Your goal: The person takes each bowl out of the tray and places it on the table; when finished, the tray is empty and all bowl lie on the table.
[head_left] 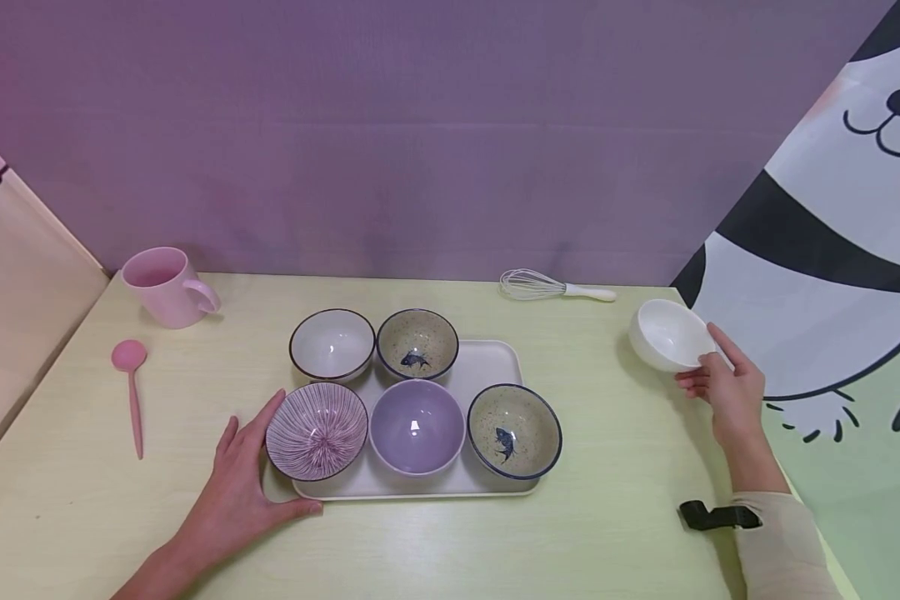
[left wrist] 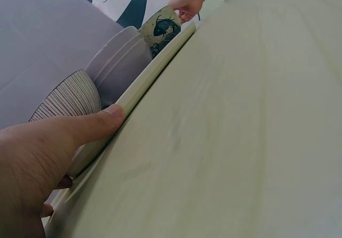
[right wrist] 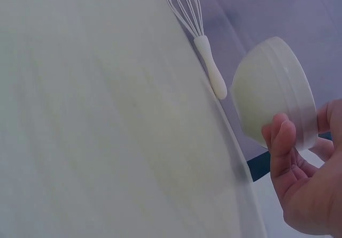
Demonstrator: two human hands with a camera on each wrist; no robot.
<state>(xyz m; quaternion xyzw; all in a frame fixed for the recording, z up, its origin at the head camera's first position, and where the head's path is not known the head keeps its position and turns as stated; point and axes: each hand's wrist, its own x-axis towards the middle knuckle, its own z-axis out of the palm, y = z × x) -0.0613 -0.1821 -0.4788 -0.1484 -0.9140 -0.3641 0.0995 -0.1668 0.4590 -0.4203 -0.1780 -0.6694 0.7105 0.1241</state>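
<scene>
On the right, a small plain white bowl (head_left: 671,335) is tilted above the tabletop. My right hand (head_left: 735,392) pinches its right side, thumb at the rim and fingers below; the right wrist view shows the grip on the bowl (right wrist: 272,88) closely. My left hand (head_left: 243,483) holds the front left corner of a white tray (head_left: 487,367), its thumb along the front rim (left wrist: 155,70). Beside those fingers sits a purple-striped bowl (head_left: 317,431). Also there are a lilac bowl (head_left: 417,427), two speckled fish bowls (head_left: 514,431) (head_left: 417,343) and a dark-rimmed white bowl (head_left: 332,344).
A pink mug (head_left: 167,287) stands at the back left, with a pink spoon (head_left: 131,383) in front of it. Near the back edge lies a whisk (head_left: 555,287). A purple backdrop (head_left: 420,142) rises behind the table, and a panda-printed sheet (head_left: 817,275) borders the right side.
</scene>
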